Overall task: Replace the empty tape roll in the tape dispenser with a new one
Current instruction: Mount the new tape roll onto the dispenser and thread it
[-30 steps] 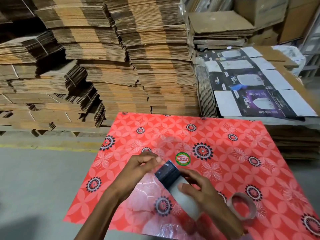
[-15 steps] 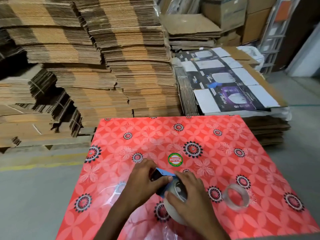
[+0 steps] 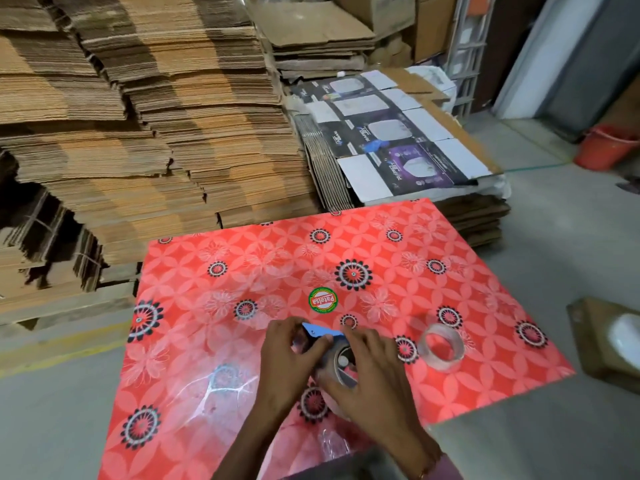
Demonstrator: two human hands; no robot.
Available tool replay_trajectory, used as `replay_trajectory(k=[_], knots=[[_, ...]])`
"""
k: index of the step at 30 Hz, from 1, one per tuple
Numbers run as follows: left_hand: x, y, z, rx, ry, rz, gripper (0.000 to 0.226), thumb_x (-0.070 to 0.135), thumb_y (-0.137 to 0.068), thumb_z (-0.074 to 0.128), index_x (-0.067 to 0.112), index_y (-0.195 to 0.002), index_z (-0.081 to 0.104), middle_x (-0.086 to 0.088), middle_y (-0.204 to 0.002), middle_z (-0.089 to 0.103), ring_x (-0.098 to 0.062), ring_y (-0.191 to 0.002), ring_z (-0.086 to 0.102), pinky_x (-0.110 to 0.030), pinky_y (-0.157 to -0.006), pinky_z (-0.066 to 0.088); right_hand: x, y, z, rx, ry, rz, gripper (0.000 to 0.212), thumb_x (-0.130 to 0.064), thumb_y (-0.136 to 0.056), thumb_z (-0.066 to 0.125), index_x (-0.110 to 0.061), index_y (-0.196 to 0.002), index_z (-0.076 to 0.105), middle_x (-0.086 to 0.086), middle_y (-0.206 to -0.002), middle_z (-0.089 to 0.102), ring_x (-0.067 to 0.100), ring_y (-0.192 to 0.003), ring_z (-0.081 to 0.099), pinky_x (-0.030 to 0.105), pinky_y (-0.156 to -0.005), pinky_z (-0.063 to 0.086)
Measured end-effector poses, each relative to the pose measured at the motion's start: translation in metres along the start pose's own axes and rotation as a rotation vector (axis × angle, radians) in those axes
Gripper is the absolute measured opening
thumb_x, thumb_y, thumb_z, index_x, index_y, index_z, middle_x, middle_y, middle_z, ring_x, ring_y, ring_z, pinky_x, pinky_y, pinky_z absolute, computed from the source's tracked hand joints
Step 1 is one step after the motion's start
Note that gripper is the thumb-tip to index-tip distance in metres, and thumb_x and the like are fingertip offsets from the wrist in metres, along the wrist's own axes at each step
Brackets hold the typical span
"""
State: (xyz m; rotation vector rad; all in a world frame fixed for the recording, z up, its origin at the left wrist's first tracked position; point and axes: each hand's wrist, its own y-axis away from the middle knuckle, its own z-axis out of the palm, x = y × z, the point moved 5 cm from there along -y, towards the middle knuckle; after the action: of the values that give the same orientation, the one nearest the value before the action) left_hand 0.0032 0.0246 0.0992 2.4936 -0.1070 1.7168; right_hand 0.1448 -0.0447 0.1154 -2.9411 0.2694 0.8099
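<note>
A blue tape dispenser (image 3: 320, 331) lies on the red flowered table (image 3: 381, 258), mostly covered by both hands. My left hand (image 3: 289, 355) grips its front end, thumb over the top. My right hand (image 3: 369, 372) curls round a tape roll (image 3: 337, 367) seated at the dispenser, fingers over its rim. The roll's hub shows between the hands. An empty cardboard tape core (image 3: 440, 347) stands on the table just right of my right hand, apart from it.
Tall stacks of flattened cardboard (image 3: 156, 126) rise behind the table. Printed flat cartons (image 3: 391, 140) lie at the back right. A brown box (image 3: 609, 341) sits on the floor to the right, an orange bucket (image 3: 604, 147) farther back. Crumpled clear plastic (image 3: 332, 445) lies near the front edge.
The dispenser went from tilted up in both hands to lying low on the table. My right hand moved over the roll. The view swung to the right.
</note>
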Motion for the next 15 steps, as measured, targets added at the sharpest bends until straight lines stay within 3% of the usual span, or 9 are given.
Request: replay_trajectory(k=[2,7,9,11,13,15], knots=[[-0.002,-0.007,-0.006,-0.042,-0.004,0.049,0.04,0.056,-0.066,0.071,0.026,-0.09,0.066,0.0,-0.094,0.06,-0.017,-0.094,0.061,-0.036,-0.087,0.052,0.009,-0.006,-0.004,-0.079,-0.151,0.03,0.074,-0.073,-0.077,0.046,-0.031,-0.137,0.055,-0.012,-0.126,0.058,0.016,-0.117,0.051,0.035,-0.1,0.045],[0.008,-0.021,-0.011,-0.252,-0.077,0.21,0.038,0.05,-0.07,0.076,0.021,-0.093,0.068,-0.001,-0.095,0.057,-0.009,-0.093,0.058,-0.02,-0.085,0.045,0.044,-0.029,-0.023,-0.167,-0.331,0.158,0.035,-0.06,-0.093,0.054,-0.033,-0.104,0.073,-0.01,-0.094,0.075,0.008,-0.084,0.068,0.043,-0.087,0.056],[0.013,-0.024,-0.01,-0.333,-0.068,0.242,0.032,0.045,-0.072,0.08,0.025,-0.094,0.068,-0.001,-0.098,0.057,-0.014,-0.096,0.06,-0.029,-0.088,0.049,0.045,-0.035,-0.016,-0.299,-0.584,0.312,0.049,-0.063,-0.093,0.051,-0.02,-0.094,0.076,-0.003,-0.087,0.075,0.013,-0.076,0.066,0.039,-0.084,0.057],[0.019,-0.026,-0.009,-0.415,-0.003,0.234,0.027,0.04,-0.074,0.084,0.032,-0.094,0.068,-0.004,-0.102,0.059,-0.018,-0.099,0.062,-0.035,-0.093,0.05,0.048,-0.033,-0.001,-0.463,-0.784,0.499,0.066,-0.073,-0.086,0.052,-0.011,-0.088,0.076,0.007,-0.083,0.068,0.023,-0.074,0.057,0.036,-0.071,0.046],[0.025,-0.027,-0.007,-0.5,0.089,0.207,0.028,0.037,-0.075,0.085,0.03,-0.096,0.069,-0.007,-0.103,0.059,-0.018,-0.1,0.063,-0.033,-0.093,0.051,0.046,-0.027,0.011,-0.564,-0.995,0.596,0.086,-0.078,-0.081,0.058,0.002,-0.109,0.072,0.019,-0.097,0.062,0.032,-0.086,0.049,0.046,-0.079,0.041],[0.031,-0.026,-0.006,-0.57,0.14,0.207,0.029,0.027,-0.077,0.086,0.018,-0.1,0.07,-0.01,-0.104,0.059,-0.015,-0.098,0.063,-0.029,-0.087,0.05,0.039,-0.019,0.017,-0.616,-1.218,0.63,0.081,-0.067,-0.09,0.059,0.005,-0.126,0.064,0.023,-0.114,0.06,0.035,-0.102,0.05,0.046,-0.096,0.041]])
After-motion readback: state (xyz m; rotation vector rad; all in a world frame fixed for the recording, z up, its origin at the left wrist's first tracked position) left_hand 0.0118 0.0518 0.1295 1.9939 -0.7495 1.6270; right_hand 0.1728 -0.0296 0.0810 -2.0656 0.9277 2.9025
